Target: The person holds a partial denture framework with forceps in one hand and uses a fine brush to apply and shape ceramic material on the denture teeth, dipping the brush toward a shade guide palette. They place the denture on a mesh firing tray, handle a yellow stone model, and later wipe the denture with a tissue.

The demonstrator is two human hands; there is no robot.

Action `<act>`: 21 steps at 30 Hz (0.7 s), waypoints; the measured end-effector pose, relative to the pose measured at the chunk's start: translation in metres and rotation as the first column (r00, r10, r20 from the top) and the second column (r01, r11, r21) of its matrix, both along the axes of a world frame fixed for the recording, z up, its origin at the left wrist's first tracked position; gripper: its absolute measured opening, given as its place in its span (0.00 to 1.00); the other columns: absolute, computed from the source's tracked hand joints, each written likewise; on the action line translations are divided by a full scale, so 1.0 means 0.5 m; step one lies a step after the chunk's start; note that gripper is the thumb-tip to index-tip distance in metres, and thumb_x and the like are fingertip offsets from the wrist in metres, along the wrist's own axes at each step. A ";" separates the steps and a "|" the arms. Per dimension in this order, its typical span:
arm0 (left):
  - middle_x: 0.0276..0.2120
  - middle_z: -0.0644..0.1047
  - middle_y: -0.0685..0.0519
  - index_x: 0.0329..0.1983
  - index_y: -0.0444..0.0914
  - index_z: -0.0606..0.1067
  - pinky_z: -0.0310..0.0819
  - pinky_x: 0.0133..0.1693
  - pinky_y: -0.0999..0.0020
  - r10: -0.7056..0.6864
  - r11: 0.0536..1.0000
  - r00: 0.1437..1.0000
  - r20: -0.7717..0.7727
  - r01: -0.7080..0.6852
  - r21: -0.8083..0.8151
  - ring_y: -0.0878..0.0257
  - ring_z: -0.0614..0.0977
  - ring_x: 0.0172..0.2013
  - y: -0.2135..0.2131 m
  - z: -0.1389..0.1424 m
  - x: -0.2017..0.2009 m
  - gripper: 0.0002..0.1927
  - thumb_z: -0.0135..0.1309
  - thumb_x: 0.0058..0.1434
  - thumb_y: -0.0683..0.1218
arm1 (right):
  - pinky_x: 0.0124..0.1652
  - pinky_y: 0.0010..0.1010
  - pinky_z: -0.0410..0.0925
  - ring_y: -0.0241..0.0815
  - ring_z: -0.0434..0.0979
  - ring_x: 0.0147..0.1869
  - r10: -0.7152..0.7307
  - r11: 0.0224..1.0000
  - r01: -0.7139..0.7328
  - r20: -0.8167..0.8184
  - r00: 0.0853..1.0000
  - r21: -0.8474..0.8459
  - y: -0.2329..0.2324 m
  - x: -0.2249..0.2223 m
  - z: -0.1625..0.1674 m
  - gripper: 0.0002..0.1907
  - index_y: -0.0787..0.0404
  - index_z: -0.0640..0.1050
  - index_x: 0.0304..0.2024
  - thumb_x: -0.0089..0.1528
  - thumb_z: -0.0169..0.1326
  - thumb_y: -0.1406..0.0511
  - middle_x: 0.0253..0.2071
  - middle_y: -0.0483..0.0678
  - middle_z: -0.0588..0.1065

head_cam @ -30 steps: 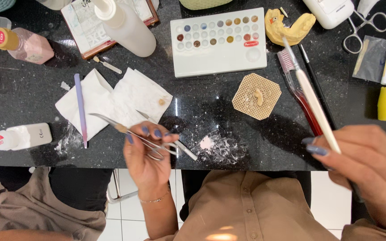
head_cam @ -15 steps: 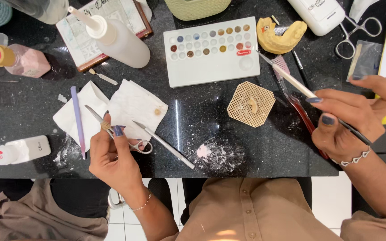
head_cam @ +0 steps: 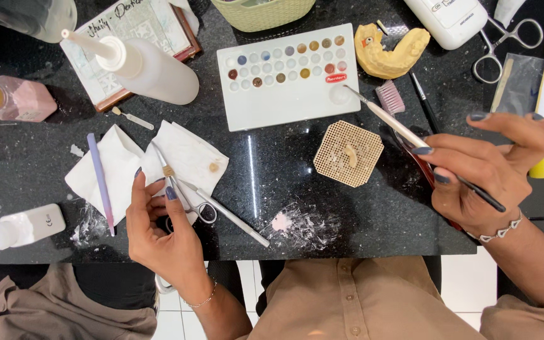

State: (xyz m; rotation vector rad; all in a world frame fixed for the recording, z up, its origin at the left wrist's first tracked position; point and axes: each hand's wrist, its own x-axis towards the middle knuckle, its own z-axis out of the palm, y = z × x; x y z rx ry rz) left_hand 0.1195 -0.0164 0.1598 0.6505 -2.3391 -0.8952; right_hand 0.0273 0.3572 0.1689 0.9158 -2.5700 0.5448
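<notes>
1. The left hand (head_cam: 158, 230), at lower left of the frame, is gripping metal forceps (head_cam: 181, 192) between thumb and fingers; the tips are pinching a small tan piece (head_cam: 169, 170) over the white tissue (head_cam: 152, 164).
2. The right hand (head_cam: 480, 173), at right of the frame, is pinching a slim brush (head_cam: 404, 132) between thumb and fingertips; its pale shaft is slanting up-left, with the tip resting at the lower right corner of the white mixing palette (head_cam: 284, 101).
3. The palette is lying at upper centre of the black table (head_cam: 272, 170), its round wells holding dabs of brown, blue and red.
4. A tan honeycomb tray (head_cam: 332, 160) is sitting just below the palette, carrying a small tooth-shaped piece (head_cam: 350, 154).
5. A yellow dental cast (head_cam: 388, 53) is lying at upper right of the palette, with a pink brush head (head_cam: 390, 97) just below it.
6. A lilac-handled tool (head_cam: 100, 182) is lying across the left part of the tissue; a second metal instrument (head_cam: 231, 217) is lying beside the forceps.
7. A white squeeze bottle (head_cam: 140, 66) is lying on its side at upper left, overlapping a framed card (head_cam: 140, 25); a pink bottle (head_cam: 23, 101) is lying at the left edge.
8. White powder (head_cam: 297, 223) is smeared along the lower edge of the table.
9. Scissors (head_cam: 502, 44) are lying at upper right.
</notes>
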 end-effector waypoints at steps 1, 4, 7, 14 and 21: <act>0.49 0.79 0.47 0.68 0.33 0.72 0.72 0.40 0.73 -0.006 1.000 1.000 -0.003 0.006 0.018 0.66 0.76 0.38 0.000 0.000 0.001 0.27 0.54 0.64 0.29 | 0.54 0.52 0.54 0.54 0.64 0.57 -0.025 1.000 0.024 0.033 0.999 0.017 -0.001 0.000 0.002 0.03 0.56 0.79 0.43 0.68 0.56 0.65 0.43 0.44 0.83; 0.52 0.78 0.47 0.69 0.32 0.70 0.72 0.44 0.73 -0.040 0.998 0.998 -0.042 0.042 0.049 0.66 0.76 0.42 -0.001 -0.003 0.006 0.26 0.53 0.67 0.29 | 0.56 0.55 0.55 0.56 0.65 0.59 -0.030 0.999 0.034 0.101 0.994 -0.034 -0.003 0.001 0.006 0.05 0.55 0.79 0.43 0.66 0.56 0.64 0.46 0.45 0.83; 0.53 0.78 0.47 0.70 0.31 0.70 0.73 0.48 0.74 -0.064 0.990 0.993 -0.096 0.075 0.119 0.66 0.76 0.46 -0.004 -0.008 0.013 0.23 0.53 0.72 0.31 | 0.53 0.53 0.53 0.54 0.66 0.56 0.030 0.999 -0.029 -0.052 0.998 0.022 -0.004 0.002 0.004 0.03 0.55 0.80 0.42 0.66 0.58 0.66 0.43 0.43 0.83; 0.51 0.78 0.48 0.65 0.29 0.71 0.74 0.47 0.76 -0.004 0.957 0.987 -0.162 0.050 0.286 0.67 0.79 0.48 -0.007 -0.012 0.038 0.17 0.51 0.74 0.34 | 0.53 0.53 0.55 0.55 0.70 0.54 0.004 1.000 -0.004 -0.135 0.991 0.005 0.017 0.021 -0.008 0.05 0.57 0.80 0.43 0.66 0.55 0.67 0.43 0.47 0.84; 0.49 0.79 0.47 0.64 0.29 0.73 0.72 0.46 0.78 -0.004 0.950 0.968 -0.252 0.082 0.301 0.66 0.80 0.47 -0.009 -0.021 0.051 0.13 0.51 0.78 0.35 | 0.57 0.53 0.59 0.47 0.70 0.47 -0.043 0.964 0.011 -0.115 0.992 -0.264 0.059 0.155 -0.020 0.07 0.52 0.70 0.37 0.70 0.52 0.61 0.37 0.44 0.78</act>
